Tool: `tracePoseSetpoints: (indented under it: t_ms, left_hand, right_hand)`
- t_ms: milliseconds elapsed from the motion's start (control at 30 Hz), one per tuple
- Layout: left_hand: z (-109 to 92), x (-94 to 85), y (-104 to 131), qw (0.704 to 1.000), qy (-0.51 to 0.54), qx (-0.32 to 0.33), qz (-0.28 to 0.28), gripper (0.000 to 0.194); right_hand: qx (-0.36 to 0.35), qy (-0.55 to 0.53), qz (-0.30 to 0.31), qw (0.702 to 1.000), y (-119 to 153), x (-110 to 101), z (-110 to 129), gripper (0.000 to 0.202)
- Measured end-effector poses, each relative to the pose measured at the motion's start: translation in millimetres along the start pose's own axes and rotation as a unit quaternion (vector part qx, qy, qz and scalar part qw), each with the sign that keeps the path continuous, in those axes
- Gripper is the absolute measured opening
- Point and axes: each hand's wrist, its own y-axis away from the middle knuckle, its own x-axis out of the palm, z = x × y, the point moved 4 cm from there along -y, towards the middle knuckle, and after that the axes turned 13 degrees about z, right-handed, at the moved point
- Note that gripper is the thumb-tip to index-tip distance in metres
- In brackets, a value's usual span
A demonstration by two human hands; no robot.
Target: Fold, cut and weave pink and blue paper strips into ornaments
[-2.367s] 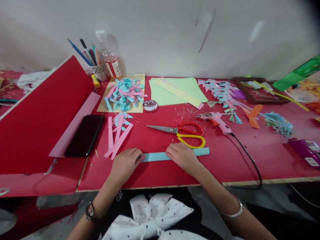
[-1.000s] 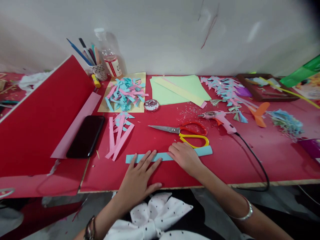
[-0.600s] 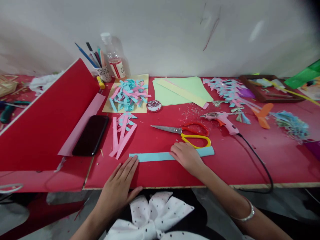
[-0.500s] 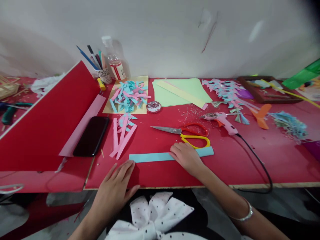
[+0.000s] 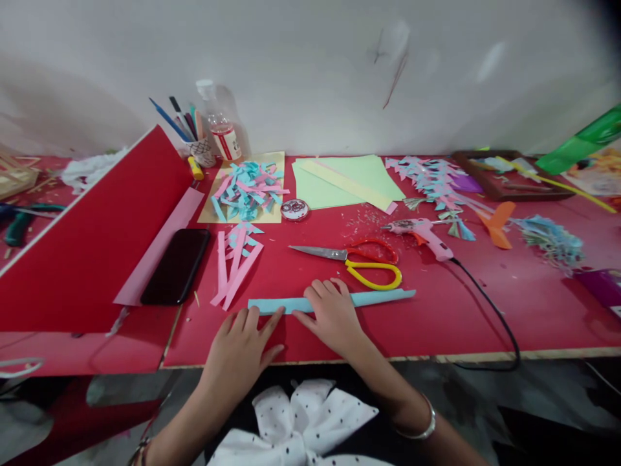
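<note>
A folded light-blue paper strip (image 5: 378, 298) lies across the red table near its front edge. My left hand (image 5: 240, 349) rests at the strip's left end, fingers spread, fingertips touching its lower edge. On the strip's middle lies my right hand (image 5: 332, 318), fingers apart and pressing on the paper. Just above the strip are scissors (image 5: 371, 262) with one red and one yellow handle, blades pointing left. Pink strips (image 5: 237, 275) lie to the upper left of the blue strip.
A black phone (image 5: 177, 266) and a standing red board (image 5: 111, 239) are on the left. Cut paper pieces (image 5: 250, 188), green sheets (image 5: 339, 188) and a bottle (image 5: 223, 133) stand or lie behind. To the right is a pink glue gun (image 5: 427, 236) with a black cord.
My right hand has moved left along the blue strip, closer to my left hand. My left hand's fingers have shifted slightly right. The strip's right part looks narrower.
</note>
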Motion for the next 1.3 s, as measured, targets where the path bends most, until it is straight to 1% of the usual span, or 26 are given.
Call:
tracePoseSetpoints:
  t_ms: [100,200,267,300,367,500,600,733,800,967,1100,1200,1300]
  left_hand:
    - [4,-0.8,-1,1.0,0.025,-0.012,-0.01,0.047]
    - [6,-0.1,-8,0.996,0.066,-0.023,-0.062,0.039]
    - [4,3.1,-14,0.992,0.093,-0.009,-0.091,0.033]
    - [2,5.4,-17,0.99,0.106,0.001,-0.096,0.031]
    - [0,9.8,-21,0.986,0.131,0.017,-0.097,0.025]
    - [6,14.1,-24,0.98,0.181,0.012,-0.079,0.016]
    - [13,15.7,-27,0.967,0.249,0.0,-0.057,0.018]
    - [20,17.0,-32,0.945,0.317,-0.026,-0.068,0.025]
    - [21,17.7,-34,0.943,0.322,-0.036,-0.073,0.027]
    - [21,18.4,-34,0.955,0.283,-0.054,-0.068,0.027]
    - [21,18.7,-31,0.96,0.265,-0.066,-0.068,0.027]
    - [23,20.2,-28,0.959,0.262,-0.083,-0.072,0.027]
    - [26,23.3,-25,0.951,0.282,-0.096,-0.079,0.027]
  right_hand:
    - [-0.002,-0.024,0.001,1.0,2,1,-3,0.017]
    - [-0.029,-0.035,-0.01,0.999,5,2,-3,0.011]
    - [-0.06,-0.028,-0.019,0.998,8,2,0,0.011]
    - [-0.073,-0.023,-0.023,0.997,8,3,2,0.012]
    - [-0.09,-0.016,-0.021,0.996,10,4,5,0.015]
    - [-0.093,-0.046,-0.017,0.994,10,2,2,0.015]
    - [-0.062,-0.06,-0.015,0.996,8,-1,-3,0.016]
    - [-0.034,-0.035,-0.003,0.999,3,-2,-5,0.02]
    - [-0.03,-0.023,-0.001,0.999,2,-1,-4,0.02]
    - [-0.006,-0.023,0.007,1.0,1,1,-7,0.02]
    - [-0.003,-0.023,0.009,1.0,1,1,-8,0.023]
    - [0.009,-0.007,0.0,1.0,1,1,-9,0.024]
    - [0.014,0.009,0.0,1.0,1,3,-11,0.023]
